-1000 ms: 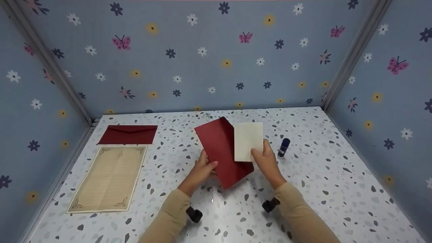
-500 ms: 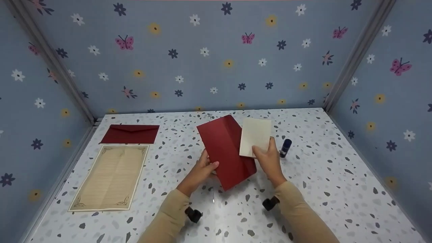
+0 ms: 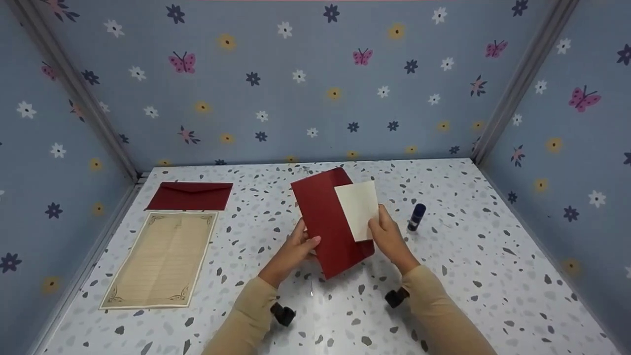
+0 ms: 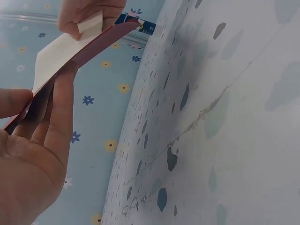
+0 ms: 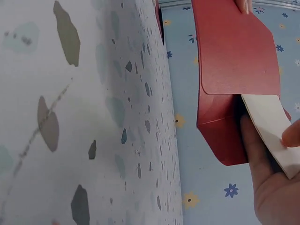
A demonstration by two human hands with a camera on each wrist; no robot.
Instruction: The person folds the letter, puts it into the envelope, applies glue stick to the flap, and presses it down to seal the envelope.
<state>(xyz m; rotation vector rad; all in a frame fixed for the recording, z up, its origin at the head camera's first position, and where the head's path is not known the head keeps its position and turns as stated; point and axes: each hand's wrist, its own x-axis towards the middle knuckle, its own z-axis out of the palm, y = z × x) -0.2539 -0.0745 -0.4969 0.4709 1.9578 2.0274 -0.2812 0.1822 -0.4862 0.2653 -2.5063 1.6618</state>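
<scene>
My left hand (image 3: pixel 295 249) grips a red envelope (image 3: pixel 323 224) by its left edge, thumb on the front and fingers behind, as the left wrist view shows. The envelope is tilted above the table, its flap folded out to the right. My right hand (image 3: pixel 389 236) pinches a folded cream paper (image 3: pixel 357 212) between thumb and fingers. In the right wrist view, the end of the cream paper (image 5: pixel 269 122) sits right at the mouth of the red envelope (image 5: pixel 239 51), with the flap spread below it.
A second red envelope (image 3: pixel 190 196) lies at the back left. In front of it is a cream letter sheet (image 3: pixel 160 261) with an ornate border. A dark blue glue stick (image 3: pixel 417 217) lies right of my right hand. Patterned walls (image 3: pixel 315 74) enclose the speckled table (image 3: pixel 493 276).
My right hand first shifted the cream paper right and away from me, then brought it back left to the envelope's opening, turning it slightly. The left hand with the envelope barely moved.
</scene>
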